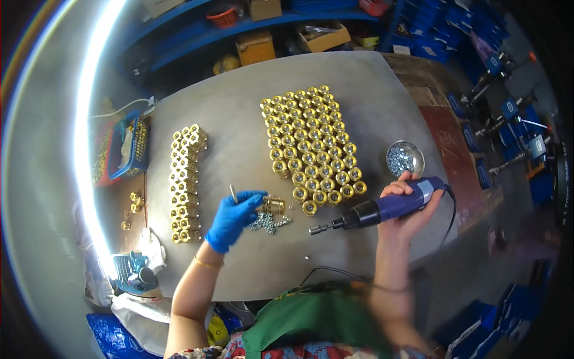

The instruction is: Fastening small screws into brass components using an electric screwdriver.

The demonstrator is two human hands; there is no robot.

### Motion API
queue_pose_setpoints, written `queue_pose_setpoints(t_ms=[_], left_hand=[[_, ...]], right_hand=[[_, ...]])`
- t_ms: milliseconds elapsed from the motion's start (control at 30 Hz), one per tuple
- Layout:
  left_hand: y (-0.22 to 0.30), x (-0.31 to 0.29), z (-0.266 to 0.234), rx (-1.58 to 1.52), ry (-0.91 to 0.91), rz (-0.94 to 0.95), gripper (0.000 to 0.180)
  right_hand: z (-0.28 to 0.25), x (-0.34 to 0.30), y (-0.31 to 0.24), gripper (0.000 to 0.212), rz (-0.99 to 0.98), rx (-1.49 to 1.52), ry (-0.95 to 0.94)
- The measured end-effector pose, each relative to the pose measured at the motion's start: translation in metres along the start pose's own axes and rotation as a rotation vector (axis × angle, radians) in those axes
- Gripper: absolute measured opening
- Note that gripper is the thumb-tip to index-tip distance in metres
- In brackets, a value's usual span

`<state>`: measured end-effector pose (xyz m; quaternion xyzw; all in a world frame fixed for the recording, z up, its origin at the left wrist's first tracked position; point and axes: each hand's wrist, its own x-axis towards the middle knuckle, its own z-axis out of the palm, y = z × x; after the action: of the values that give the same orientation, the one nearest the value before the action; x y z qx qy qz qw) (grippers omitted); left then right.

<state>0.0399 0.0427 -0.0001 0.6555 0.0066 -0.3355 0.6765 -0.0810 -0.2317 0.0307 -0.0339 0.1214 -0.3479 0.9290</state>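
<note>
My left hand (230, 218), in a blue glove, is closed on a brass fitting (274, 205) lying on its side just above the table. A thin metal rod (233, 192) sticks up from the same hand. Small silver nuts or screws (269, 223) are heaped beside and below the fitting. My bare right hand (409, 206) wraps round a blue-purple electric screwdriver (388, 206). Its bit (320, 229) points left, toward the fitting but apart from it. Several brass fittings (311, 140) stand upright in a block beyond the screwdriver. A further double row of brass fittings (184, 185) stands left of my left hand.
A round metal bowl (414, 149) of small silver parts stands by the screwdriver. The screwdriver's cable (452, 218) curves off the grey table (227, 107). At the left edge are a blue basket (136, 146) and loose brass pieces (136, 202). Blue shelving (197, 36) stands behind.
</note>
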Motion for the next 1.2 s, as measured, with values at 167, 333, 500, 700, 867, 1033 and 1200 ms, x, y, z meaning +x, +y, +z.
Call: queue_pose_setpoints(t_ms=[167, 333, 500, 700, 867, 1033, 1200], left_hand=[[-0.01, -0.044, 0.046, -0.098, -0.049, 0.007, 0.03], [-0.012, -0.045, 0.058, -0.232, -0.127, -0.074, 0.029], [-0.015, -0.045, 0.058, -0.153, -0.115, -0.003, 0.026], [-0.019, -0.044, 0.065, -0.227, -0.069, -0.02, 0.021], [-0.026, -0.04, 0.071, -0.24, -0.07, 0.007, 0.019], [-0.019, -0.041, 0.073, -0.089, -0.056, 0.067, 0.026], [-0.024, -0.046, 0.082, -0.115, 0.008, 0.132, 0.027]], right_hand=[[0.011, -0.005, -0.006, 0.05, -0.033, 0.013, -0.084], [0.017, -0.005, -0.006, 0.05, -0.093, -0.045, -0.112], [0.022, -0.009, -0.005, 0.055, -0.17, -0.176, -0.097], [0.021, -0.01, -0.012, 0.055, -0.188, -0.199, -0.103], [0.024, -0.011, -0.01, 0.054, -0.235, -0.235, -0.103], [0.026, -0.011, -0.01, 0.053, -0.253, -0.236, 0.001], [0.013, -0.007, -0.012, 0.054, -0.213, -0.186, -0.09]])
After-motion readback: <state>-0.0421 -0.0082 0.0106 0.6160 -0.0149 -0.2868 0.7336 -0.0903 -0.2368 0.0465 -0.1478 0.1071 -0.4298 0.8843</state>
